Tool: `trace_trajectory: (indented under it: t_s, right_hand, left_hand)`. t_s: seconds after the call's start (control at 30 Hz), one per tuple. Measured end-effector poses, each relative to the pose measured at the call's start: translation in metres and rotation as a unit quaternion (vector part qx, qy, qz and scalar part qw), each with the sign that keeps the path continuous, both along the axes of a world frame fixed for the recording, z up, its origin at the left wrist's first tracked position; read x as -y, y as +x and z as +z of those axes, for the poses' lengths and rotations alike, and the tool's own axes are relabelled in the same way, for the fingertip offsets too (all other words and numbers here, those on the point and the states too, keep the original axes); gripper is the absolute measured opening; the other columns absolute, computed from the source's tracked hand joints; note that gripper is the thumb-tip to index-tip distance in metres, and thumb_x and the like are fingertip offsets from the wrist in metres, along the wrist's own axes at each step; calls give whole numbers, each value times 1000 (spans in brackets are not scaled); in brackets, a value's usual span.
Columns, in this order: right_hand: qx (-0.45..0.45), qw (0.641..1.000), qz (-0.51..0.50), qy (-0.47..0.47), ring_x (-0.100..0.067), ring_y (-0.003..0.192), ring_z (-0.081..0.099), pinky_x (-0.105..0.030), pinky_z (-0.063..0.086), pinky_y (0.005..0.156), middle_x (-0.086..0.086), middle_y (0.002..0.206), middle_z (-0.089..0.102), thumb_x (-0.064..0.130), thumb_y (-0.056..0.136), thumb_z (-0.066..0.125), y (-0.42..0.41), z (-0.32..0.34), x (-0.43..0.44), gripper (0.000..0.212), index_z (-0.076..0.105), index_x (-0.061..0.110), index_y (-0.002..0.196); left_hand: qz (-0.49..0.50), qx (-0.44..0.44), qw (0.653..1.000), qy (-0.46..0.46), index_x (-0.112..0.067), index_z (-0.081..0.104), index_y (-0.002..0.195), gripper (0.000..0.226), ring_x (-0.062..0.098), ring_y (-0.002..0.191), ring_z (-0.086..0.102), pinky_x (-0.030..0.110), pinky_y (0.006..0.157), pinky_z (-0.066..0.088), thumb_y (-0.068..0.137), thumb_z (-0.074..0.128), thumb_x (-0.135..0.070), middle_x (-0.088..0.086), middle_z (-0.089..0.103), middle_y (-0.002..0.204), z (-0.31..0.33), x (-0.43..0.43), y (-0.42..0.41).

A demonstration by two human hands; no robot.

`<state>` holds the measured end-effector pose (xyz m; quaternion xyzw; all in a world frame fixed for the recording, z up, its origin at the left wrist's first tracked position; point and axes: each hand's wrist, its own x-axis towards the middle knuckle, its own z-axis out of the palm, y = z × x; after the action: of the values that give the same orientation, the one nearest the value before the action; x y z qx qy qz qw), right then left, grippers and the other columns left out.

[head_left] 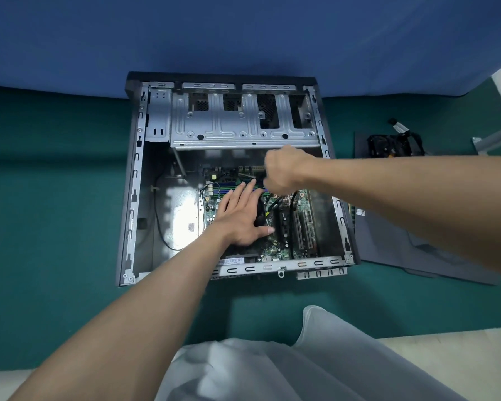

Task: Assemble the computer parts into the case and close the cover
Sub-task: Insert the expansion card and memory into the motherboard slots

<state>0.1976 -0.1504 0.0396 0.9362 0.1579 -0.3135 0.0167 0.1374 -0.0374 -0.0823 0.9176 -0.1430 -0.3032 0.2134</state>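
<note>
An open grey computer case (133, 180) lies flat on the green surface, its metal drive cage (243, 123) at the far end. The green motherboard (275, 250) sits in the right half. My left hand (240, 215) lies flat with straight fingers on the black part in the middle of the board, fingertips reaching the memory slots (223, 188). My right hand (284, 169) hovers over the board's far edge with fingers curled around a dark object; what it holds is mostly hidden. Black and yellow cables (275, 205) run below that hand.
The dark grey side cover (394, 250) lies on the green surface to the right of the case. A black bundle of cabled parts (394, 146) rests beyond it. A blue backdrop (243, 39) rises behind the case. My light trousers (301, 366) fill the bottom.
</note>
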Motion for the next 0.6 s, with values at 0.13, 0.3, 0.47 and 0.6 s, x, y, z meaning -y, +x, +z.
trace_trajectory:
  t_s: [0.13,0.3,0.47,0.6]
  right_hand:
    - [-126,984,-126,1,-16,52,41,-29,40,51,-5,66,45,6,95,45,7,5,-4,23,47,8,72]
    - [27,943,279,-179,-20,64,54,-29,37,51,-10,91,59,11,94,45,-12,18,1,16,53,8,107]
    - [98,905,396,-120,-25,57,54,-33,41,54,-8,67,51,11,91,45,-9,10,16,15,59,7,87]
    - [-4,1000,-16,-17,-22,53,53,-21,42,46,-7,59,44,13,95,44,1,0,14,29,47,2,68]
  left_hand:
    - [1,0,1000,-6,-28,-9,153,94,8,142,-28,30,110,-20,90,53,-59,-12,-29,156,0,-1,-1]
    - [-2,2,1000,8,-26,-14,152,95,9,142,-28,32,112,-19,91,52,-58,-10,-29,157,1,1,0]
    - [-3,3,1000,8,-27,-15,152,96,9,142,-28,32,112,-19,91,51,-59,-10,-29,156,1,0,0]
    - [-2,5,1000,-1,-28,-7,153,92,8,143,-27,29,110,-20,90,53,-59,-12,-29,156,-1,-1,0]
